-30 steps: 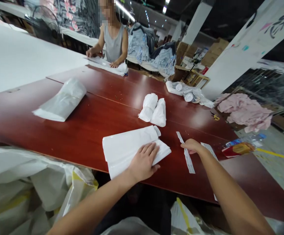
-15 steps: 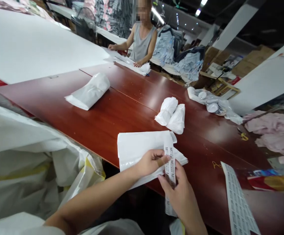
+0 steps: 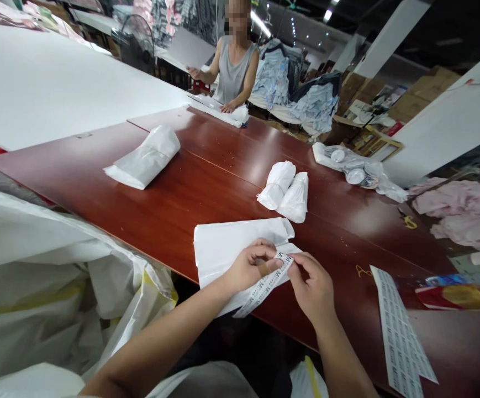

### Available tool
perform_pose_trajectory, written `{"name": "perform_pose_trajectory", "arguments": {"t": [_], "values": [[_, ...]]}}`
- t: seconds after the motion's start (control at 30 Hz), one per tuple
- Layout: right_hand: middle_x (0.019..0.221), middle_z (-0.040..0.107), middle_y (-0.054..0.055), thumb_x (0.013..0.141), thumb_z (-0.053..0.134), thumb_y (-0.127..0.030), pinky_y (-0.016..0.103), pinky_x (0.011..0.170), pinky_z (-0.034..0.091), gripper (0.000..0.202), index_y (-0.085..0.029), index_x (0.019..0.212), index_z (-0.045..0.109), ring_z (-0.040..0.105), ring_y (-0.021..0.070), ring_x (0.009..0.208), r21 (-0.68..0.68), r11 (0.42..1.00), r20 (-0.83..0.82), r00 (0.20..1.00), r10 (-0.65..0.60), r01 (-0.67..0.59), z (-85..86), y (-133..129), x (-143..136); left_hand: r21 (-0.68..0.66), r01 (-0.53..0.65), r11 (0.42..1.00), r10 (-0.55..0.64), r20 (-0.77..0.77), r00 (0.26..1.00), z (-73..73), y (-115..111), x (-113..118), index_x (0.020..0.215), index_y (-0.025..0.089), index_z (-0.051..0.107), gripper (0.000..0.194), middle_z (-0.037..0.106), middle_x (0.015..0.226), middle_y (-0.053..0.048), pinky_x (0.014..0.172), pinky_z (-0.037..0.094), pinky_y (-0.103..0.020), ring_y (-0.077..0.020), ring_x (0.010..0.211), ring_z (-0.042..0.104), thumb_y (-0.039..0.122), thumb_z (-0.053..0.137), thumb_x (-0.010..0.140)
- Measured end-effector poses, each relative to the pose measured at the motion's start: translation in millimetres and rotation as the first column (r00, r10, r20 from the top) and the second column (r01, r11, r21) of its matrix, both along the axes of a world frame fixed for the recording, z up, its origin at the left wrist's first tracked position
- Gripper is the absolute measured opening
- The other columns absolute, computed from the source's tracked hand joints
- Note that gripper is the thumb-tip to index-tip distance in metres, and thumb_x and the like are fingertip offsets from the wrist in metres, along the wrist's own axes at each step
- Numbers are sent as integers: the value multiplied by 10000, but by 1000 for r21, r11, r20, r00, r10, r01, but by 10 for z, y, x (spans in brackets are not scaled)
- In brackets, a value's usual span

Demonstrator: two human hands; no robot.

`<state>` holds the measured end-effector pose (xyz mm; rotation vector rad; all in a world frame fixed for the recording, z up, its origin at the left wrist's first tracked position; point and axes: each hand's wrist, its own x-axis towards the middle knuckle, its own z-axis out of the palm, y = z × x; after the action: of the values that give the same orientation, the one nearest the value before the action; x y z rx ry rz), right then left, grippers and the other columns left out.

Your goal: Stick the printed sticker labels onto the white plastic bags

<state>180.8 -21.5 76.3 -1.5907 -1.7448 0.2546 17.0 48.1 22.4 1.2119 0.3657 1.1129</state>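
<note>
My left hand (image 3: 253,266) grips a strip of printed labels (image 3: 262,288) marked with the letter M, its thumb laid over the strip. My right hand (image 3: 312,282) is closed, thumb and forefinger pinching the strip's upper end. The strip slants down to the left from my fingers. Beneath my hands, a stack of white plastic bags (image 3: 235,240) lies at the near table edge. A wider label sheet (image 3: 399,331) rests on the table to the right of my right hand.
Two white rolled bundles (image 3: 283,190) and a larger one (image 3: 144,157) lie on the red-brown table (image 3: 219,193). Across it stands a person (image 3: 235,66) with white sheets. Scissors (image 3: 409,222), clear-wrapped items (image 3: 355,171) and pink cloth (image 3: 467,215) are at right.
The label strip has turned from near vertical to a slant. My right hand has moved from the strip's lower part to its upper end. The person across the table has lifted a sheet.
</note>
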Motion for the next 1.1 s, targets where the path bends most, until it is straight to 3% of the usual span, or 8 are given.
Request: {"name": "perform_pose_trajectory", "arguments": {"t": [0.13, 0.33, 0.53, 0.63, 0.73, 0.83, 0.93, 1.1], "values": [[719, 663, 11, 1030, 455, -463, 290, 631, 519, 376, -231, 1047, 751, 584, 163, 631, -220, 972, -284, 959, 20, -86, 27, -82, -54, 84, -123, 989, 128, -67, 989, 36, -47, -11, 843, 178, 756, 188, 659, 1090, -84, 975, 481, -351, -206, 1039, 644, 361, 772, 883], [1048, 762, 48, 866, 711, -518, 360, 797, 586, 357, -264, 1112, 763, 709, 227, 867, -241, 970, -334, 934, -123, 42, -16, -96, 63, 165, -117, 979, 149, -194, 970, 48, -146, -15, 946, 169, 734, 202, 684, 941, -70, 812, 506, -303, -179, 871, 653, 370, 710, 931], [1028, 779, 36, 896, 711, -448, 344, 785, 601, 243, -279, 1060, 771, 733, 237, 926, -119, 992, -228, 970, -78, 52, -146, -108, 157, -92, 50, 994, -61, -111, 992, 2, -78, 46, 1009, 141, 705, 352, 699, 858, -57, 721, 503, -272, -158, 776, 645, 440, 795, 847], [1015, 776, 35, 938, 681, -335, 322, 745, 596, 196, -275, 1112, 749, 724, 204, 855, 40, 999, -49, 999, -11, 13, -231, -94, 176, -72, -18, 997, 1, -219, 976, 0, -87, 65, 838, 123, 698, 369, 693, 801, -55, 670, 477, -256, -142, 716, 612, 485, 715, 901], [1057, 766, 42, 934, 671, -202, 366, 870, 582, 218, -271, 1131, 733, 712, 211, 940, 235, 972, 142, 990, -8, -26, -297, -101, 137, -37, -110, 993, 93, -320, 943, 8, -129, 70, 793, 143, 642, 380, 653, 739, -15, 613, 438, -231, -117, 657, 560, 494, 656, 938], [1077, 745, 53, 908, 685, -168, 416, 937, 563, 188, -271, 1057, 737, 693, 232, 994, 287, 957, 186, 982, -25, -30, -269, -209, 35, 55, -144, 988, 154, -432, 889, 36, -160, 57, 775, 163, 609, 375, 646, 721, -1, 597, 432, -231, -118, 642, 555, 485, 606, 967], [1105, 717, 72, 910, 682, -240, 418, 871, 582, 43, -260, 910, 721, 688, 242, 980, 204, 979, 30, 999, -22, 15, -116, -365, 13, 249, -146, 957, 252, -477, 842, 78, -193, 35, 831, 177, 642, 288, 708, 835, -47, 702, 511, -288, -172, 761, 647, 409, 574, 987], [1278, 699, 100, 890, 709, -380, 472, 988, 541, 168, -215, 920, 721, 657, 292, 1179, 85, 939, -338, 896, -287, 332, 119, -189, 498, 649, 37, 760, 395, -506, 767, 21, -364, 60, 904, 186, 699, 146, 668, 1354, -118, 1128, 429, -454, -286, 1327, 569, 268, 600, 972]]}}
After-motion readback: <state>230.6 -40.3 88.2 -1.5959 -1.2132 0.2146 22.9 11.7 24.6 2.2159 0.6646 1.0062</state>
